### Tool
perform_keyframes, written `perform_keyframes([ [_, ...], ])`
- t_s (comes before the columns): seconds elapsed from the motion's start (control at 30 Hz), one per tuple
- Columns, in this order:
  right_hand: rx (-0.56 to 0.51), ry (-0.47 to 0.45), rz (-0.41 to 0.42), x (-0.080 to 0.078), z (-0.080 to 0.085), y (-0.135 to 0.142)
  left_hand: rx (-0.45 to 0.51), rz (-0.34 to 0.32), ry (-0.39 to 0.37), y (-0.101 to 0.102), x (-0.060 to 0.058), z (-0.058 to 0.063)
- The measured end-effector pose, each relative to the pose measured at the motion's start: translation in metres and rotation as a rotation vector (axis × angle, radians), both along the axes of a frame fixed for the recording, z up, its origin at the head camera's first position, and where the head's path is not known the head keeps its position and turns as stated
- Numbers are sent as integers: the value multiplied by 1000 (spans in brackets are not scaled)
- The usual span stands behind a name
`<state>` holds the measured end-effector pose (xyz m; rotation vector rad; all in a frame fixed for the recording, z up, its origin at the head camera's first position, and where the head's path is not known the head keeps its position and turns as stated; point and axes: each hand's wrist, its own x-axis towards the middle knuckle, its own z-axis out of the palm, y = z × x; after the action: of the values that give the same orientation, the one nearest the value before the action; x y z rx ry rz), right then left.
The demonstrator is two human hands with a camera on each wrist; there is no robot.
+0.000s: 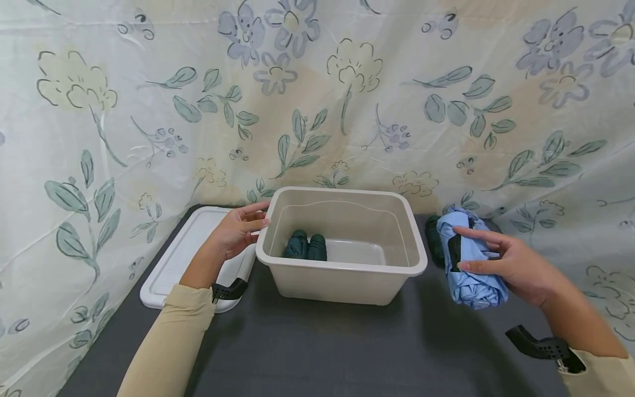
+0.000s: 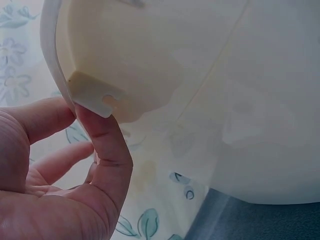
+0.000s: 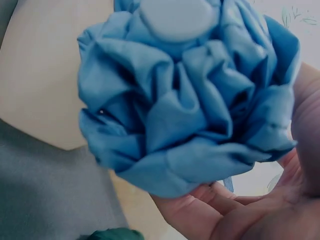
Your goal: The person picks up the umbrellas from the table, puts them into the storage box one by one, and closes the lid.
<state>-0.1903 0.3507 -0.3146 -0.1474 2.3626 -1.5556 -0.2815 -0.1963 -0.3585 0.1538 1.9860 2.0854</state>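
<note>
A cream plastic storage bin [image 1: 342, 284] stands in the middle of the table. My left hand [image 1: 240, 229] pinches its left rim between thumb and fingers; the left wrist view shows the rim [image 2: 52, 55] close up. Inside the bin, two dark green rolled bundles [image 1: 317, 248] lie side by side at the left. To the right of the bin, my right hand [image 1: 516, 267] grips a crumpled blue fabric bundle [image 1: 478, 286] with black strips. In the right wrist view, a round white cap [image 3: 179, 17] sits among the folds of the blue fabric bundle [image 3: 175, 115].
A white lid [image 1: 186, 248] lies flat left of the bin, partly behind my left arm. Another dark green bundle [image 1: 434, 242] is at the right, partly hidden by the blue one. A flowered curtain [image 1: 317, 110] hangs behind the dark table [image 1: 317, 347].
</note>
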Motion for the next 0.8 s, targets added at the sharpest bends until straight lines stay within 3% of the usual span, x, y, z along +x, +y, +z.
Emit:
perform_keyframes([
  [0.23, 49, 13, 7, -11, 16, -15, 0, 2, 7, 0, -1, -1],
  [0.8, 20, -54, 13, -39, 47, -72, 4, 14, 3, 1, 5, -1],
])
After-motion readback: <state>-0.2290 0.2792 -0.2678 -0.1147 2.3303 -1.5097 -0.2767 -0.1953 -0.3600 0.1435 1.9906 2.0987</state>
